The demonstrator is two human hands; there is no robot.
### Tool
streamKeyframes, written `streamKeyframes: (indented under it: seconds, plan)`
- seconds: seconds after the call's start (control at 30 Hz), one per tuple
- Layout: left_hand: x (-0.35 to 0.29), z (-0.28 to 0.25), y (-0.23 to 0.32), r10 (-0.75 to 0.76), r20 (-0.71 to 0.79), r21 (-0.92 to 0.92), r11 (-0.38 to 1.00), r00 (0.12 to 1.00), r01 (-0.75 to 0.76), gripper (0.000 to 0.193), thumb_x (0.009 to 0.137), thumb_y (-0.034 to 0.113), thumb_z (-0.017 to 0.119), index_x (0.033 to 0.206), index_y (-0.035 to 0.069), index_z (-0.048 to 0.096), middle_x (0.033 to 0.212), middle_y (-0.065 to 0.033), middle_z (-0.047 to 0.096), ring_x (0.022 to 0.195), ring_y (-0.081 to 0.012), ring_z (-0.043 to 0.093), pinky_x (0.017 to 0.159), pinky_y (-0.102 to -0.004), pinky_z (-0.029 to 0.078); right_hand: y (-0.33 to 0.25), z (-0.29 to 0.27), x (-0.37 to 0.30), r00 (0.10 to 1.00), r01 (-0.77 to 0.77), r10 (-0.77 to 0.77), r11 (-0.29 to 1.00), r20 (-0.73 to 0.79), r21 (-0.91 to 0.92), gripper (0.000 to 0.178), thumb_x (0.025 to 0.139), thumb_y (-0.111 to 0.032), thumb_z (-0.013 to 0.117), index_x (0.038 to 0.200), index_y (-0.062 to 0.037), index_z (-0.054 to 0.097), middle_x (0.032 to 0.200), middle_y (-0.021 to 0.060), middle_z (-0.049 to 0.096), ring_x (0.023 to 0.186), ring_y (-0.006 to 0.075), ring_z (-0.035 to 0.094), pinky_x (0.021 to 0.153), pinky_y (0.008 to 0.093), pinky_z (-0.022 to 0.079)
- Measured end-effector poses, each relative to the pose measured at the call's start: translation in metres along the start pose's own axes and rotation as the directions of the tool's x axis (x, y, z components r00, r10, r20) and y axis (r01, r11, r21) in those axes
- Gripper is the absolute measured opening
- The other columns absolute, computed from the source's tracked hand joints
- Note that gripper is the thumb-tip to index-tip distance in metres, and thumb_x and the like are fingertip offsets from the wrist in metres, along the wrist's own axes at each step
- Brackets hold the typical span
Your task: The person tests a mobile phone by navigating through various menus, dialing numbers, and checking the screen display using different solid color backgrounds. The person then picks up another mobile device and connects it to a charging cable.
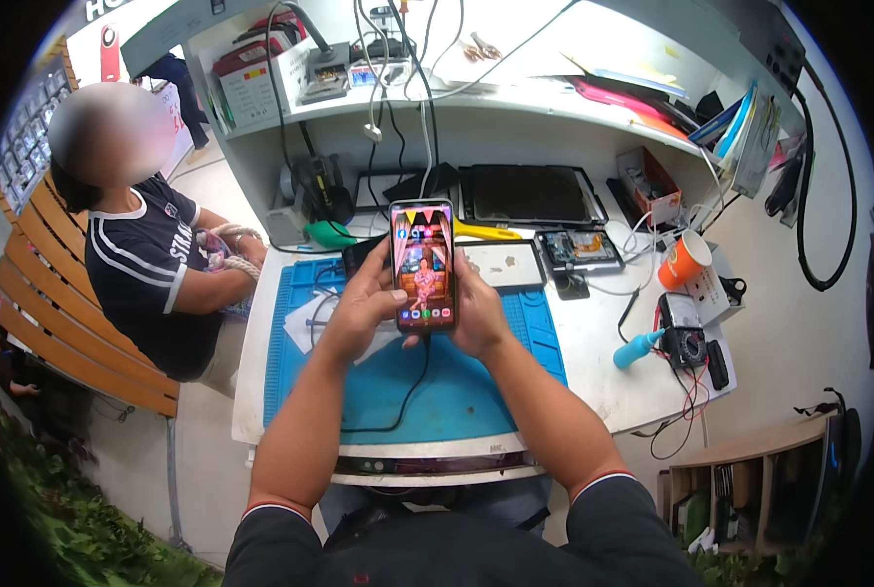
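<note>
Between my two hands a smartphone [424, 279] is held upright, its lit screen showing a row of app icons over a picture of a figure in pink. My left hand [361, 305] grips its left edge, the thumb lying over the lower screen. Along the right edge, the fingers of my right hand [479, 311] are wrapped round it. A black cable [419, 386] hangs below the phone and curves across the blue repair mat [457, 401] beneath. White paper [310, 323] lies on the mat beside my left hand.
An opened phone [579, 250], an orange cup [685, 259], a light-blue bottle [639, 349] and a multimeter [685, 333] with leads stand on the right. Behind lie a dark tablet [530, 194] and a yellow-handled tool [486, 232]. Cables hang from the shelf [515, 108]. A person [153, 254] sits left.
</note>
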State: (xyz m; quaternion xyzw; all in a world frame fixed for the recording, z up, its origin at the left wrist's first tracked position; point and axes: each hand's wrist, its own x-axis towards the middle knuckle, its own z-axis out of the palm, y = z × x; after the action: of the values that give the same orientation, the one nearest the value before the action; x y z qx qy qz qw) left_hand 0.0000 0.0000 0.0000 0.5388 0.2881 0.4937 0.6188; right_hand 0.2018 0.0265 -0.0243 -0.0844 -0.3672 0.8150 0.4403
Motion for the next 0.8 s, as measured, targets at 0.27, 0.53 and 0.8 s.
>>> streamKeyframes:
  seconds: [0.27,0.53,0.8]
  plan:
    - [-0.001,-0.002,0.005,0.0,-0.035,0.051,0.999,0.999,0.002,0.09,0.092,0.01,0.061,0.173,0.006,0.022,0.145,-0.0251,0.06,0.126,-0.0295,0.067,0.103,-0.0405,0.057,-0.002,0.012,0.001,0.995,-0.028,0.018,0.994,-0.098,-0.109,0.082,0.113,-0.068,0.021,0.16,-0.0046,0.04,0.14,0.0195,0.065,0.118,0.0351,0.073,0.08,0.0548,0.069]
    - [-0.004,0.003,0.008,0.006,-0.049,0.101,0.995,0.999,-0.001,0.088,0.092,0.011,0.06,0.173,0.004,0.024,0.148,-0.0254,0.059,0.132,-0.0305,0.063,0.111,-0.0429,0.051,0.004,0.012,0.001,0.994,-0.003,-0.019,0.982,-0.112,-0.191,0.099,0.106,-0.081,0.022,0.162,-0.0011,0.033,0.135,0.0212,0.064,0.112,0.034,0.075,0.066,0.0507,0.071]
    - [-0.005,0.005,0.008,0.004,-0.057,0.118,0.993,0.998,0.002,0.087,0.091,0.01,0.059,0.172,0.003,0.026,0.147,-0.0255,0.059,0.13,-0.031,0.063,0.11,-0.0421,0.052,0.004,0.02,-0.002,0.991,0.005,-0.038,0.97,-0.132,-0.245,0.098,0.105,-0.082,0.025,0.165,-0.0034,0.031,0.138,0.0208,0.063,0.113,0.0331,0.074,0.067,0.0496,0.071]
